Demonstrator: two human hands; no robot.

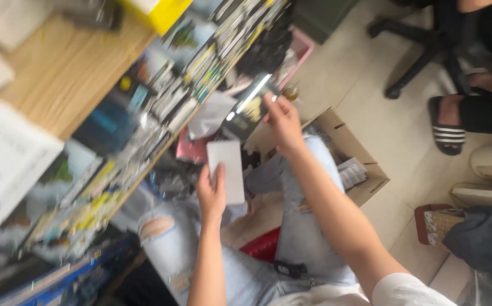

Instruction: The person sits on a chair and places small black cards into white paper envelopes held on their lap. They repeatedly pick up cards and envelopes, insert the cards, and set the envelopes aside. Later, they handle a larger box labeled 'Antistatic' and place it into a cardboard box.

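Note:
My left hand (212, 195) holds a flat white rectangular box (227, 170) upright above my knees. My right hand (283, 122) reaches further out and grips a dark glossy flat packet (250, 107) that catches the light. Both hands are in front of a wooden shelf (65, 68) whose edge is lined with several colourful flat packets (200, 62). I sit with torn light-blue jeans (291, 226) below my arms. The picture is blurred by motion.
An open cardboard box (359, 164) with items inside sits on the tiled floor to the right. A pink tray (300, 51) lies beyond it. Another person's sandalled foot (447, 127) and an office chair base (416, 51) are at upper right. A yellow box (158, 14) tops the shelf.

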